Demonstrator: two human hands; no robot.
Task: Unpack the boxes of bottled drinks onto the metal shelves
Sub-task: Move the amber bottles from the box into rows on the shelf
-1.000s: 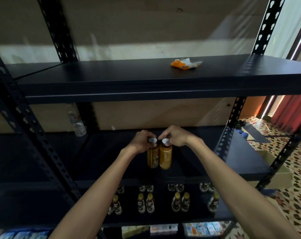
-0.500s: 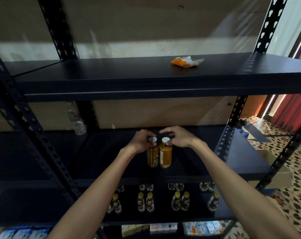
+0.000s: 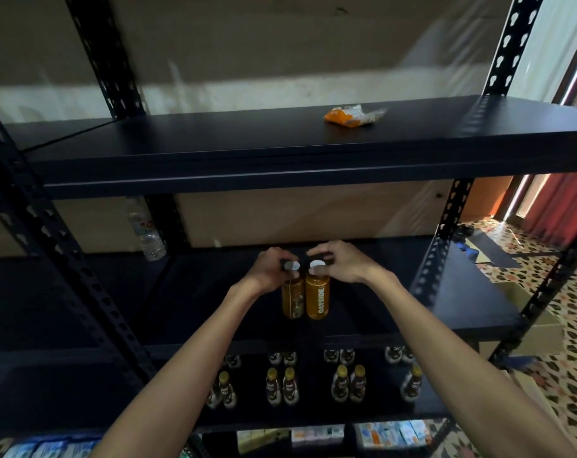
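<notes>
Two amber drink bottles with white caps stand side by side on the middle black metal shelf (image 3: 412, 309). My left hand (image 3: 270, 267) grips the neck of the left bottle (image 3: 293, 299). My right hand (image 3: 338, 262) pinches the cap of the right bottle (image 3: 317, 297), whose label reads vertically. Both bottles are upright and touch each other. On the shelf below (image 3: 280, 419), several dark bottles with gold caps (image 3: 280, 386) stand in pairs.
An orange and white wrapper (image 3: 351, 115) lies on the top shelf (image 3: 214, 150). A clear water bottle (image 3: 146, 233) stands at the back left of the middle shelf. Cartons (image 3: 393, 433) fill the lowest shelf. A cardboard box (image 3: 531, 332) sits on the patterned floor at right.
Both hands still hold the two amber bottles at the same spot on the middle shelf. The right hand's fingers have spread slightly above the cap.
</notes>
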